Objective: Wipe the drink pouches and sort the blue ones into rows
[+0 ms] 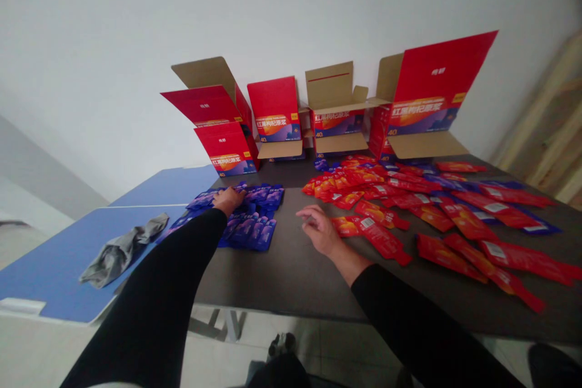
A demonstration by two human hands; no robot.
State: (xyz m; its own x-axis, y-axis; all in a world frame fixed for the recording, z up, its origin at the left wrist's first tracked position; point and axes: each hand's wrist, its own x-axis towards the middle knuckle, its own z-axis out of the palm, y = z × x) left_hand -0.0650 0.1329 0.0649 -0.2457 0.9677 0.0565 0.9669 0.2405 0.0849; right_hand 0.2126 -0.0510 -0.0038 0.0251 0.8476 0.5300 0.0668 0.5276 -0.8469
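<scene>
My left hand (228, 200) rests on the rows of purple-blue sachets (255, 231) on the left of the dark table, its fingers spread over them. None of the sachets looks lifted. Over the table's middle, my right hand (321, 230) has its fingers loosely bent and apart, with nothing visible in them. It is just left of the red sachets (382, 239), which lie in a loose heap across the right side. A few blue sachets (539, 224) show among the red ones.
Open red cartons (230, 154) line the table's back by the wall, flaps raised; another carton (421, 112) stands at the right end. A grey cloth (120, 251) lies on the blue table (50, 267) at left. The dark table's front edge (291, 312) is near me.
</scene>
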